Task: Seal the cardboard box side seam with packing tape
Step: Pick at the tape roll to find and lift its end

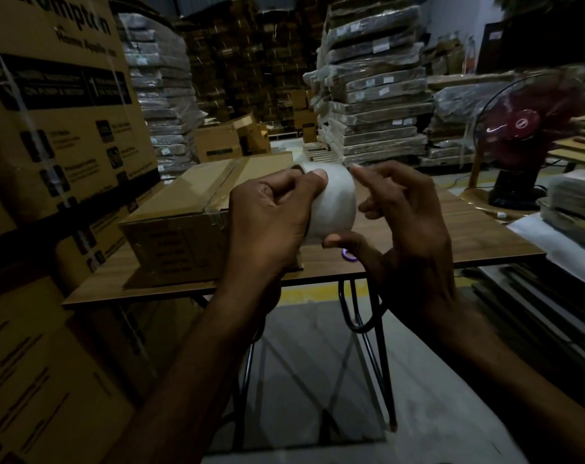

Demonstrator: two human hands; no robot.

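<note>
The left hand [267,222] grips the tape roll [334,202] in mid-air above the near edge of the table [468,229], thumb pressed on the roll's outer face. The right hand [411,236] brackets the roll with its thumb beneath and its forefinger at the upper rim; whether it has lifted a free end cannot be determined. The cardboard box [184,209] lies flat on the table, ahead and left of the roll, long axis running away from the person, nearer the left hand.
</note>
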